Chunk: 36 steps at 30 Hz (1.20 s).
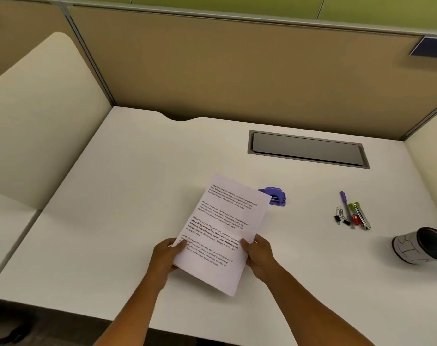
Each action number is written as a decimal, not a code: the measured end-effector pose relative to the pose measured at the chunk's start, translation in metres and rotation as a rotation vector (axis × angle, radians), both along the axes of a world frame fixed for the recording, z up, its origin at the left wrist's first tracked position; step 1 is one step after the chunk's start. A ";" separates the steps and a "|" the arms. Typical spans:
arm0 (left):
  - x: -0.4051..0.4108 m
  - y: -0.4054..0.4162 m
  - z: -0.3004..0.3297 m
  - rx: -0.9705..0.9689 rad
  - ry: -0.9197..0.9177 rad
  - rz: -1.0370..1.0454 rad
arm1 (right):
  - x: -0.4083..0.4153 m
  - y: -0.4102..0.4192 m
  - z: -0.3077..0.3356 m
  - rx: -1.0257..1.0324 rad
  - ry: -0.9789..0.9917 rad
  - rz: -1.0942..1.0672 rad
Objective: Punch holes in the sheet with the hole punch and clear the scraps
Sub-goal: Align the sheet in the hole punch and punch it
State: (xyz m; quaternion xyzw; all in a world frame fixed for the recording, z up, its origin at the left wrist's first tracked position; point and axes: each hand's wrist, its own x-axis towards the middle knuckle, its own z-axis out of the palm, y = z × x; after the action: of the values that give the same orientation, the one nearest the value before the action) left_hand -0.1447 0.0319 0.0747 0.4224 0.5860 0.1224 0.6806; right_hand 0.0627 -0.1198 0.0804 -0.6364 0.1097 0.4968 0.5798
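A white sheet with printed text [220, 231] is held tilted above the white desk [112, 221], its far end pointing toward the back right. My left hand [166, 257] grips its left edge near the bottom, thumb on top. My right hand [258, 255] grips the right edge, thumb on the page. A small purple hole punch [276, 196] stands on the desk just beyond the sheet's far right corner, partly hidden by the paper. No scraps are visible.
To the right lie a purple pen [346, 208], a green stapler [361, 216], paper clips and binder clips [341, 217]. A dark cup [422, 245] lies on its side at the right edge. A grey cable hatch [308, 149] sits at the back. Partition walls surround the desk.
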 end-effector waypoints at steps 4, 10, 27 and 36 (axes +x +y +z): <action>0.006 -0.041 -0.011 -0.180 -0.279 0.405 | -0.004 -0.004 0.003 0.009 -0.030 -0.050; 0.033 -0.085 -0.008 -0.219 -0.350 0.406 | -0.013 -0.009 0.007 0.068 -0.012 -0.118; 0.002 -0.040 -0.036 -0.097 0.054 -0.098 | 0.050 -0.089 -0.012 -0.095 -0.075 -0.067; 0.004 -0.043 -0.038 -0.066 0.084 -0.092 | 0.041 -0.095 -0.021 -0.255 -0.400 0.416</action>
State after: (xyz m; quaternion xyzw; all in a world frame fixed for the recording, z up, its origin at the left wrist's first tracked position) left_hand -0.1412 -0.0114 0.0363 0.4310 0.5978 0.0541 0.6738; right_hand 0.1038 -0.2153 0.0590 -0.7978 -0.0777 0.4521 0.3913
